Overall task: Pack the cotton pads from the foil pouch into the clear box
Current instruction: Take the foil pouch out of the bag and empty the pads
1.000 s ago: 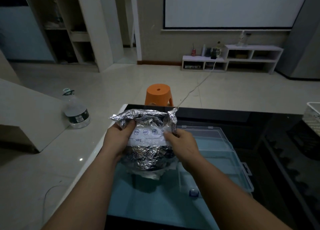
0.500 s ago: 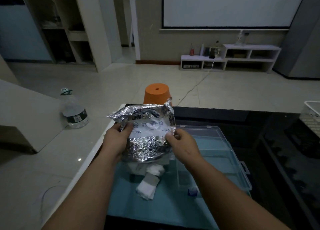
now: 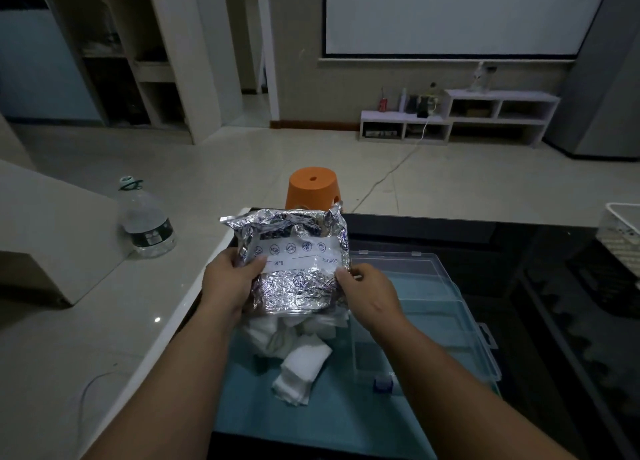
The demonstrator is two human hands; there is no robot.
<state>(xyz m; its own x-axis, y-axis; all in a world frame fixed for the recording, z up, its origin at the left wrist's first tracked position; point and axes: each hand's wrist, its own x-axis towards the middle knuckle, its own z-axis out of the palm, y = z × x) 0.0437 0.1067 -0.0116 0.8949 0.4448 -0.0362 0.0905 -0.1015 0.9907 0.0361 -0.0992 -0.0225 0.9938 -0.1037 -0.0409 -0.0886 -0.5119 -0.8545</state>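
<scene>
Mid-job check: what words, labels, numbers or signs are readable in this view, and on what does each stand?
"Date": upside down on the white label strip of the crumpled silver foil pouch.
"Content": upside down, same strip; its ending is unclear.
Round icons on that strip: no words.
Dark label on the clear plastic water bottle: too blurred.
Red can on the shelf: too small.

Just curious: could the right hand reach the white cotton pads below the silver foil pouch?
Probably, once freed: the right hand grips the foil pouch, but the cotton pads lie uncovered just below.
</scene>
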